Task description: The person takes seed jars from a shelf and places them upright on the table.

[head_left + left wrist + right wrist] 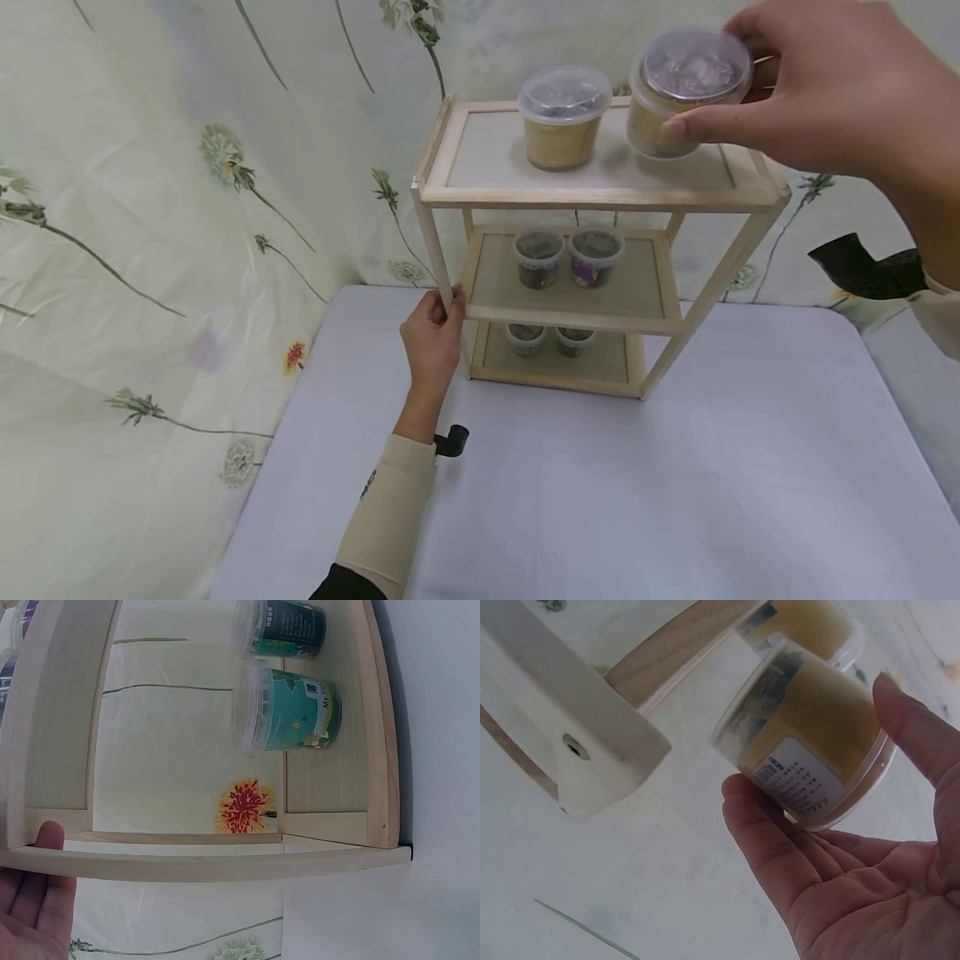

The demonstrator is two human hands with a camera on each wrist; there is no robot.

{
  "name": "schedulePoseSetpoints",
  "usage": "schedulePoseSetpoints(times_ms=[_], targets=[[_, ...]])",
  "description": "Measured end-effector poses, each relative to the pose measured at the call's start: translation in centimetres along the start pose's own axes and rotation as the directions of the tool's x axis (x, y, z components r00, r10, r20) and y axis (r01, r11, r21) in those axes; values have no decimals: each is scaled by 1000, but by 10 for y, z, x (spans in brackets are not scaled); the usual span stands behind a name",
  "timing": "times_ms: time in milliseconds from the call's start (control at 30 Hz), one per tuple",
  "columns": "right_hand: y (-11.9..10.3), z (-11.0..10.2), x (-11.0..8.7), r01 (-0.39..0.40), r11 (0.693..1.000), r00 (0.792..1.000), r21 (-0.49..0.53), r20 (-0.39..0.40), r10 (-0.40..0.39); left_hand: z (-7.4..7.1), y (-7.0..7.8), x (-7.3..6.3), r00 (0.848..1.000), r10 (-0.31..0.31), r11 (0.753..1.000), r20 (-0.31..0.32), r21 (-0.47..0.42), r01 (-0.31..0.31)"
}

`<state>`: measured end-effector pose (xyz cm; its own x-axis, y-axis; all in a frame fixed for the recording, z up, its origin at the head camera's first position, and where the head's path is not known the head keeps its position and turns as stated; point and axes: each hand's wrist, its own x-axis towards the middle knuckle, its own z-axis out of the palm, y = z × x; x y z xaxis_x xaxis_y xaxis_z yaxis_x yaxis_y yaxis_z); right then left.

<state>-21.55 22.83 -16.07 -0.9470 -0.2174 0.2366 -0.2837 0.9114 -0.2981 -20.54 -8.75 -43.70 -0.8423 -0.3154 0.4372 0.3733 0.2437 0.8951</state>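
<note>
My right hand (pixel 847 92) holds a clear-lidded plastic tub (pixel 667 125) with yellow contents between thumb and fingers, over the right part of the top shelf (pixel 480 179). The tub leans slightly; whether its base touches the shelf I cannot tell. In the right wrist view a white printed label (pixel 799 776) shows on its side. A similar yellow tub (pixel 562 142) stands upright to its left. Lower down, my left hand (pixel 435 337) grips the left front post of the wooden three-tier rack (pixel 431 242), near the middle shelf. Part of that hand (pixel 34 915) shows in the left wrist view.
Two purple-labelled tubs (pixel 594 258) stand on the middle shelf. On the bottom shelf are two more tubs, one teal-labelled (pixel 300 712). The rack stands on a white-covered table (pixel 600 492), against a flower-patterned backdrop (pixel 150 333).
</note>
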Motion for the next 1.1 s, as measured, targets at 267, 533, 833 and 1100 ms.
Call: schedulePoseSetpoints(times_ms=[267,533,833,1100], targets=[[3,-1,-12,-42,999,999,-10,22,42,4,-31,4,1000,-8,999,-3,34,8],[45,11,-12,-69,996,998,-58,-17,68,3,-33,5,1000,-7,1000,10,28,6],[41,14,-31,-11,999,999,-50,-33,9,0,-3,0,1000,11,1000,10,0,-11],[38,19,-64,-12,996,1000,88,-25,14,-2,3,0,1000,22,1000,16,-8,-22]])
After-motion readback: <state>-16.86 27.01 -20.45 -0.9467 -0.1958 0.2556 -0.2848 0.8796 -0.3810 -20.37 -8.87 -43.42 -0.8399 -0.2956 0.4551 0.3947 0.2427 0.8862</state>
